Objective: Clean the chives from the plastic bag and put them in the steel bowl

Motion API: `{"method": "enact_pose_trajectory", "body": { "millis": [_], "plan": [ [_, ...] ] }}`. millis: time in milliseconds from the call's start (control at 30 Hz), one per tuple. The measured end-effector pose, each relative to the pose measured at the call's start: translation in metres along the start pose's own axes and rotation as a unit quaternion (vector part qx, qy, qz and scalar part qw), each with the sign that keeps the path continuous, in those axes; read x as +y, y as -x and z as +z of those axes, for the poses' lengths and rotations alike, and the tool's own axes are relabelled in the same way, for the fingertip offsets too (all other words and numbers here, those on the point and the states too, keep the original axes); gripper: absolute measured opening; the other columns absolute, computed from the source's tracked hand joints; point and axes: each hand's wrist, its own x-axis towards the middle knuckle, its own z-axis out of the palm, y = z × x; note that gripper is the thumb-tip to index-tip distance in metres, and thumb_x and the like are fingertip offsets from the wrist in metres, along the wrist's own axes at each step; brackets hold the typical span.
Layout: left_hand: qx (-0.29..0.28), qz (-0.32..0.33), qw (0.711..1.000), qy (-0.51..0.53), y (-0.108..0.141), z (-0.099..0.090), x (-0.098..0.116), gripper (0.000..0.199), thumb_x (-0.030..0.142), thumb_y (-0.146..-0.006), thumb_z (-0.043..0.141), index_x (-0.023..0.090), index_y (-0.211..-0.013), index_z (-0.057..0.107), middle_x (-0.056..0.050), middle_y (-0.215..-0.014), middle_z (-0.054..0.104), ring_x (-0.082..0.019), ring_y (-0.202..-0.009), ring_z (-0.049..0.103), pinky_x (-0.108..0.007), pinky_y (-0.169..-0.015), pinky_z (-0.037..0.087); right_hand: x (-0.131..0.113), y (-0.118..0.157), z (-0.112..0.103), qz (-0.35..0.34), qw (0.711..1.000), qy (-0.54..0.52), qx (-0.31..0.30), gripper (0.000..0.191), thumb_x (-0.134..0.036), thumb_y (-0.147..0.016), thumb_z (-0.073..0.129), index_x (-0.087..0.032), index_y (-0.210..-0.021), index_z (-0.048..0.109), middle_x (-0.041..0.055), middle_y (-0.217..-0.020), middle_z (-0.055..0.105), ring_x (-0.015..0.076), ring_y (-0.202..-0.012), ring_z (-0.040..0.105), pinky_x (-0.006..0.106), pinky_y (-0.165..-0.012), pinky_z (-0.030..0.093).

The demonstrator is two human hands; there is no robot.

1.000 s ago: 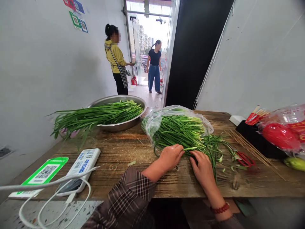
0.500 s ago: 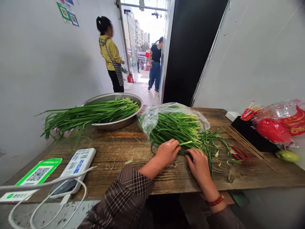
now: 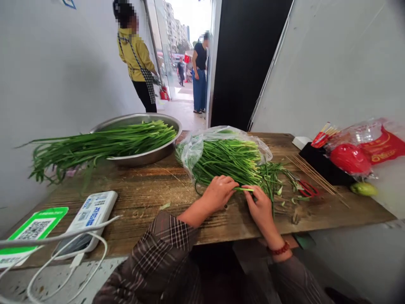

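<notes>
My left hand [image 3: 219, 193] is closed around a few garlic chives, whose pale green stalk [image 3: 243, 189] sticks out to the right. At that stalk's end my right hand [image 3: 260, 204] pinches with thumb and fingers. Just beyond both hands lies a heap of garlic chives [image 3: 230, 158], partly wrapped in a clear plastic bag [image 3: 193, 154]. More garlic chives [image 3: 133, 141] rest in a steel basin [image 3: 148, 158] at the left, their leaves hanging over its rim. Loose trimmed leaves [image 3: 268, 174] are scattered to the right of the heap.
Red-handled scissors [image 3: 308, 189] and thin sticks [image 3: 313, 175] lie at the right, beside a black box [image 3: 325, 166] with red packaging. A white device [image 3: 90, 221] with cables and a green QR card [image 3: 38, 230] occupy the left. Two people stand near the doorway.
My right hand has risen from beside the heap to the tip of the stalk in my left hand, and its fingers have closed there. The camera view has shifted slightly.
</notes>
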Motion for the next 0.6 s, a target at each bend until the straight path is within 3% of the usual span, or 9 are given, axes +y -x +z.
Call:
{"method": "enact_pose_trajectory", "body": {
  "millis": [133, 233, 300, 467, 600],
  "plan": [
    [0.001, -0.022, 1.000, -0.010, -0.004, 0.005, -0.006, 0.024, 0.029, -0.095, 0.049, 0.022, -0.112, 0.064, -0.006, -0.104, 0.068, -0.022, -0.099, 0.057, -0.037, -0.083, 0.039, -0.004, -0.003, -0.007, 0.111, 0.989, -0.093, 0.035, 0.027, -0.039, -0.093, 0.049, -0.021, -0.098, 0.068, 0.0070, -0.095, 0.072, 0.0193, -0.089, 0.066, 0.035, -0.082, 0.051],
    [0.012, -0.059, 0.998, 0.022, -0.008, 0.009, -0.013, 0.023, 0.030, -0.096, 0.046, 0.018, -0.092, 0.065, -0.005, -0.088, 0.066, -0.020, -0.088, 0.058, -0.033, -0.077, 0.039, -0.001, -0.006, -0.010, 0.198, 0.949, -0.230, 0.086, 0.033, -0.044, -0.094, 0.045, -0.019, -0.101, 0.065, 0.0061, -0.091, 0.072, 0.0158, -0.077, 0.066, 0.031, -0.071, 0.052],
    [0.026, -0.075, 0.995, 0.057, -0.010, 0.011, -0.017, 0.026, 0.030, -0.097, 0.044, 0.017, -0.082, 0.062, -0.004, -0.080, 0.062, -0.018, -0.080, 0.057, -0.030, -0.072, 0.039, 0.000, -0.007, -0.011, 0.225, 0.933, -0.263, 0.099, 0.034, -0.045, -0.093, 0.047, -0.018, -0.101, 0.065, 0.0058, -0.090, 0.071, 0.0142, -0.074, 0.065, 0.028, -0.066, 0.050],
    [0.056, -0.121, 0.981, 0.139, -0.012, 0.010, -0.021, 0.027, 0.029, -0.096, 0.042, 0.017, -0.078, 0.058, -0.002, -0.076, 0.058, -0.016, -0.076, 0.055, -0.027, -0.071, 0.039, -0.005, -0.006, -0.013, 0.203, 0.946, -0.244, 0.070, 0.032, -0.045, -0.090, 0.052, -0.019, -0.102, 0.067, 0.0046, -0.090, 0.071, 0.0141, -0.079, 0.064, 0.029, -0.073, 0.051],
    [0.058, -0.129, 0.977, 0.161, -0.011, 0.011, -0.022, 0.027, 0.030, -0.095, 0.042, 0.017, -0.078, 0.059, -0.001, -0.073, 0.057, -0.015, -0.074, 0.053, -0.027, -0.069, 0.039, -0.009, -0.005, -0.012, 0.157, 0.955, -0.249, 0.013, 0.030, -0.042, -0.084, 0.063, -0.023, -0.107, 0.067, 0.0034, -0.094, 0.071, 0.0152, -0.084, 0.065, 0.029, -0.076, 0.052]
  ]
}}
